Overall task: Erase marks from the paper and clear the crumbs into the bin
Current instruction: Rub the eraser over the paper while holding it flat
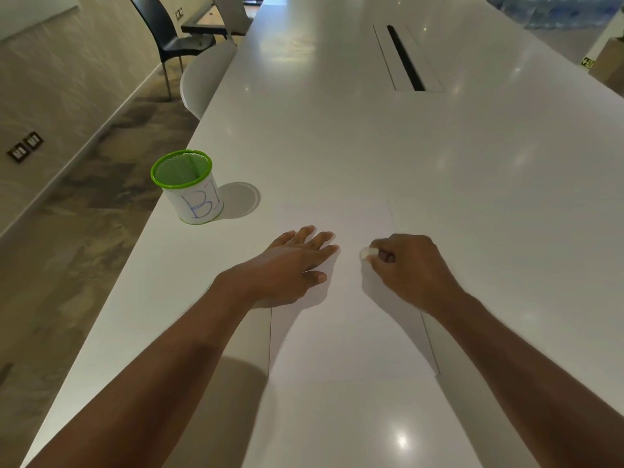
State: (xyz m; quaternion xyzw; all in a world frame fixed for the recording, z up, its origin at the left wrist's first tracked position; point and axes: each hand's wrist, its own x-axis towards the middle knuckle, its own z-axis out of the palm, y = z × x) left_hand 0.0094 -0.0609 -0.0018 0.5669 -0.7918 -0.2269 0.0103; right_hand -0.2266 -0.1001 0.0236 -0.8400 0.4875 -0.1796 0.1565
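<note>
A white sheet of paper lies flat on the white table in front of me. My left hand rests flat on the paper's left part, fingers spread, holding it down. My right hand pinches a small white eraser whose tip touches the paper near its middle. No marks or crumbs are visible on the sheet. A small bin, a green-rimmed mesh cup with a white label lettered in blue, stands upright on the table to the left, beyond my left hand.
The table's left edge runs diagonally just past the bin. A cable slot is set into the table far ahead. A white chair and a black chair stand on the left side.
</note>
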